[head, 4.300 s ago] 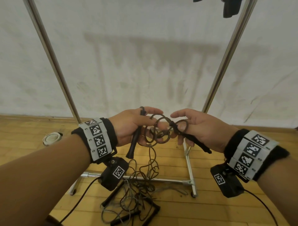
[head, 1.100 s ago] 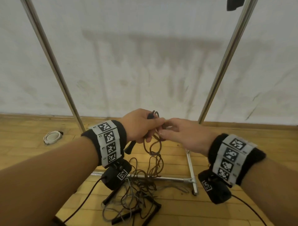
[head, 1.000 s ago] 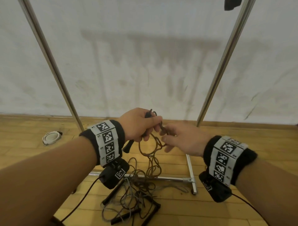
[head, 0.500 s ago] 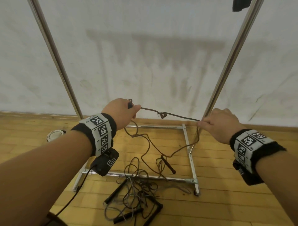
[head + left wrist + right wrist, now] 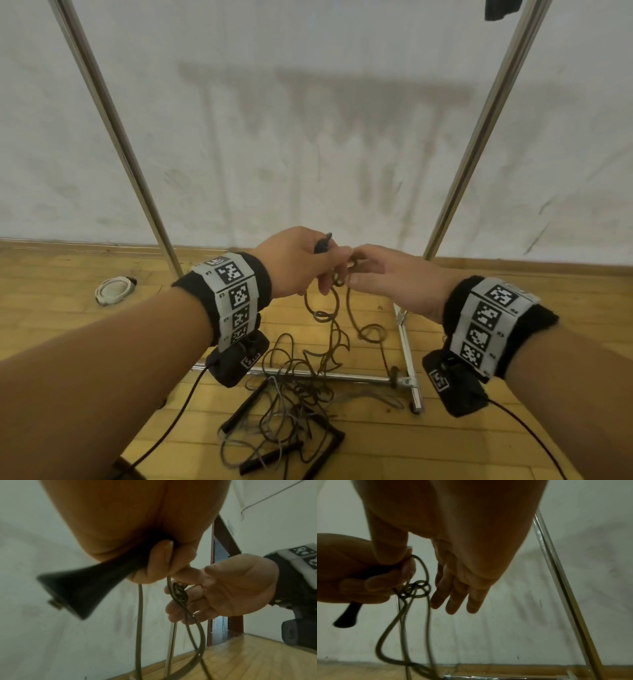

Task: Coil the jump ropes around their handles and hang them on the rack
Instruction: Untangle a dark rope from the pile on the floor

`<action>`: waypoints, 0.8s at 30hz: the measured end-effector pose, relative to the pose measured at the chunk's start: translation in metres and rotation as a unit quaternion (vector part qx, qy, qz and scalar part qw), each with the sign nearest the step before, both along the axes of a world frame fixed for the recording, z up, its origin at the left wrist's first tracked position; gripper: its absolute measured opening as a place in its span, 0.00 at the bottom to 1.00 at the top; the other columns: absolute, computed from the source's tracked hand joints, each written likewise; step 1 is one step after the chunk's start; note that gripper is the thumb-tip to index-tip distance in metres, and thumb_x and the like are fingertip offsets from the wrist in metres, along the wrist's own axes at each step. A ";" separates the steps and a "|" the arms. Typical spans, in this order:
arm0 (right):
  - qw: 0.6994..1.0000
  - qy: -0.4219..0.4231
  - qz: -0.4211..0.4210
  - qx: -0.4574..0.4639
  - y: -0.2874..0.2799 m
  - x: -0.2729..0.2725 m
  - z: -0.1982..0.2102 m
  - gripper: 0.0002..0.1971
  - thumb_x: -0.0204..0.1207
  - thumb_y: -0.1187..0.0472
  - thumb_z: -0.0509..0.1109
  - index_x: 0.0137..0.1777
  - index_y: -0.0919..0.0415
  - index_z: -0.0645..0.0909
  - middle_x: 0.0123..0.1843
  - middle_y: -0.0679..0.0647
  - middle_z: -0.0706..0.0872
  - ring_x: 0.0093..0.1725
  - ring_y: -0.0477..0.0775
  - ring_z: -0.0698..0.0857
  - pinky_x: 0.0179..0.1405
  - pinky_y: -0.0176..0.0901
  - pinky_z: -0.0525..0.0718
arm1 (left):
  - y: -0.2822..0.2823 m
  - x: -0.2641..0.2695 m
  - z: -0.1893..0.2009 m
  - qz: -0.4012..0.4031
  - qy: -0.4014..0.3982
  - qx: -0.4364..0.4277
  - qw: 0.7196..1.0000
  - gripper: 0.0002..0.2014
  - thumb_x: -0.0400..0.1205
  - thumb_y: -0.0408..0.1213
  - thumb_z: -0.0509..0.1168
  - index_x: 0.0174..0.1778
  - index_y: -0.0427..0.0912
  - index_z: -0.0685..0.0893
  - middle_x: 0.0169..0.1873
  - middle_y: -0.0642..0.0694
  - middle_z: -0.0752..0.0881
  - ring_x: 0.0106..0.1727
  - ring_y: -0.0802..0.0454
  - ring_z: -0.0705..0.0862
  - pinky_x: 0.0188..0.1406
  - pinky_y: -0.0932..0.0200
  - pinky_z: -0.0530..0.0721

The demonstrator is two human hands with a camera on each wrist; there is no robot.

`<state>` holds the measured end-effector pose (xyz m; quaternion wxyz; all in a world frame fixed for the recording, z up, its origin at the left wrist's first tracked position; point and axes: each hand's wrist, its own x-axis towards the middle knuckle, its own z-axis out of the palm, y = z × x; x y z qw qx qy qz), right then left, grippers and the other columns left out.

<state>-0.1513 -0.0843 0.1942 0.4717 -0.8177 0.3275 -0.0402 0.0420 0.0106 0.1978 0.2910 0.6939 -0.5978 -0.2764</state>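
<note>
My left hand (image 5: 327,270) grips the black handle (image 5: 82,588) of a brown jump rope, and the handle's tip (image 5: 322,244) pokes out above my fist. My right hand (image 5: 354,270) meets it from the right. Its thumb and forefinger pinch the rope just beside a small tight knot (image 5: 414,589), which also shows in the left wrist view (image 5: 179,592); the other fingers (image 5: 455,601) stay straight. Below the hands the rope (image 5: 334,318) hangs slack in twisted loops down to the floor. Where its far end lies, I cannot tell.
A tangle of other ropes (image 5: 291,404) with black handles (image 5: 246,407) lies on the wooden floor in front of the rack's base bar (image 5: 342,377). The rack's metal uprights (image 5: 113,120) (image 5: 479,130) rise on both sides. A white round object (image 5: 113,291) sits at left.
Half a second ago my hands were apart with the knotted rope stretched taut between them. My right hand has come back to the left, and the rope now hangs slack.
</note>
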 end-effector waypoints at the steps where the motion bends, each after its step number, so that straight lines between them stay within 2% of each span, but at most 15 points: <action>1: 1.000 -0.009 -0.004 -0.014 0.002 0.002 -0.002 0.18 0.82 0.43 0.72 0.70 0.42 0.81 0.64 0.41 0.90 0.68 0.45 0.85 0.77 0.57 0.77 | -0.001 0.000 0.000 0.000 -0.004 -0.009 1.000 0.20 0.91 0.57 0.62 0.38 0.53 0.89 0.25 0.56 0.89 0.18 0.64 0.77 0.17 0.73 0.73; 3: 1.000 -0.014 -0.004 -0.023 0.006 0.004 -0.005 0.10 0.85 0.46 0.69 0.62 0.44 0.85 0.56 0.45 0.94 0.60 0.47 0.90 0.74 0.60 0.79 | -0.002 0.002 0.000 0.010 -0.015 -0.020 1.000 0.20 0.90 0.58 0.63 0.38 0.54 0.90 0.25 0.58 0.89 0.19 0.65 0.77 0.19 0.71 0.74; 5: 1.000 -0.013 -0.019 -0.005 0.007 0.003 -0.007 0.08 0.87 0.50 0.68 0.59 0.49 0.85 0.45 0.51 0.95 0.48 0.48 0.93 0.69 0.62 0.84 | -0.004 0.006 -0.001 0.027 -0.037 -0.022 0.999 0.20 0.89 0.60 0.63 0.39 0.55 0.91 0.25 0.59 0.87 0.21 0.66 0.79 0.27 0.66 0.76; 7: 0.998 -0.030 -0.044 0.025 0.006 0.003 -0.005 0.07 0.87 0.55 0.68 0.59 0.55 0.84 0.35 0.53 0.90 0.33 0.49 0.89 0.59 0.60 0.90 | -0.005 0.013 -0.001 0.052 -0.060 -0.016 0.997 0.20 0.88 0.62 0.64 0.38 0.56 0.92 0.22 0.61 0.83 0.22 0.65 0.79 0.31 0.61 0.75; 8: 0.997 -0.037 -0.056 0.024 0.005 0.002 -0.002 0.07 0.87 0.57 0.69 0.59 0.56 0.84 0.34 0.53 0.87 0.28 0.49 0.84 0.49 0.57 0.91 | -0.006 0.015 -0.001 0.062 -0.076 -0.010 0.995 0.19 0.88 0.62 0.65 0.39 0.57 0.92 0.21 0.62 0.82 0.22 0.65 0.79 0.30 0.61 0.74; 10: 0.997 -0.039 -0.070 0.001 0.003 0.001 0.005 0.05 0.86 0.57 0.70 0.58 0.54 0.85 0.36 0.52 0.86 0.25 0.46 0.77 0.30 0.48 0.82 | -0.007 0.020 0.000 0.078 -0.114 -0.001 0.990 0.14 0.87 0.61 0.67 0.43 0.58 0.91 0.25 0.63 0.84 0.26 0.65 0.81 0.29 0.63 0.72; 11: 0.996 -0.040 -0.073 -0.010 0.003 0.001 0.008 0.05 0.85 0.57 0.70 0.58 0.52 0.85 0.34 0.49 0.85 0.24 0.45 0.75 0.26 0.43 0.76 | -0.008 0.022 0.001 0.083 -0.128 0.002 0.988 0.11 0.87 0.59 0.68 0.45 0.59 0.89 0.30 0.62 0.86 0.31 0.64 0.82 0.30 0.64 0.72; 13: 0.996 -0.037 -0.068 -0.046 0.002 0.000 0.014 0.06 0.85 0.58 0.69 0.57 0.48 0.85 0.30 0.45 0.84 0.24 0.41 0.76 0.26 0.38 0.75 | -0.008 0.025 0.001 0.090 -0.147 0.005 0.985 0.07 0.88 0.55 0.68 0.45 0.61 0.85 0.39 0.60 0.85 0.36 0.63 0.81 0.31 0.64 0.72; 15: 0.993 -0.025 -0.057 -0.102 0.001 -0.004 0.019 0.06 0.84 0.58 0.68 0.55 0.46 0.85 0.33 0.45 0.90 0.28 0.40 0.83 0.33 0.37 0.80 | -0.009 0.027 0.002 0.090 -0.156 0.011 0.984 0.08 0.88 0.52 0.68 0.44 0.60 0.83 0.38 0.59 0.85 0.35 0.63 0.80 0.31 0.65 0.72; 17: 0.991 -0.035 -0.051 -0.116 -0.001 -0.009 0.022 0.06 0.85 0.60 0.68 0.53 0.49 0.86 0.38 0.44 0.93 0.30 0.41 0.84 0.36 0.39 0.83 | -0.007 0.028 0.002 0.081 -0.154 0.016 0.985 0.08 0.88 0.53 0.68 0.44 0.60 0.84 0.35 0.59 0.86 0.33 0.63 0.83 0.31 0.66 0.73; 19: 0.992 -0.056 -0.056 -0.097 -0.003 -0.012 0.023 0.07 0.85 0.64 0.68 0.52 0.52 0.87 0.39 0.47 0.94 0.31 0.44 0.85 0.38 0.44 0.86 | -0.004 0.026 0.002 0.053 -0.143 0.018 0.988 0.04 0.87 0.53 0.69 0.47 0.62 0.86 0.39 0.60 0.89 0.40 0.63 0.87 0.36 0.67 0.75; 21: 0.992 -0.070 -0.065 -0.080 -0.002 -0.013 0.023 0.08 0.85 0.65 0.69 0.51 0.54 0.88 0.39 0.50 0.94 0.32 0.46 0.86 0.41 0.48 0.86 | 0.000 0.022 0.003 0.018 -0.134 0.010 0.991 0.02 0.86 0.54 0.71 0.53 0.66 0.86 0.50 0.62 0.88 0.51 0.63 0.85 0.45 0.68 0.75; 22: 0.992 -0.075 -0.068 -0.072 -0.001 -0.012 0.022 0.08 0.85 0.66 0.68 0.51 0.55 0.88 0.39 0.50 0.94 0.32 0.46 0.85 0.40 0.48 0.86 | 0.002 0.019 0.004 0.005 -0.134 -0.001 0.991 0.04 0.86 0.54 0.72 0.55 0.69 0.86 0.53 0.64 0.87 0.53 0.66 0.84 0.47 0.69 0.75; 24: 0.993 -0.082 -0.067 -0.052 0.002 -0.010 0.020 0.09 0.85 0.67 0.68 0.51 0.56 0.89 0.37 0.51 0.93 0.30 0.45 0.82 0.35 0.44 0.82 | 0.003 0.012 0.007 -0.011 -0.143 -0.030 0.989 0.08 0.85 0.54 0.73 0.60 0.71 0.87 0.45 0.74 0.86 0.49 0.77 0.82 0.45 0.76 0.74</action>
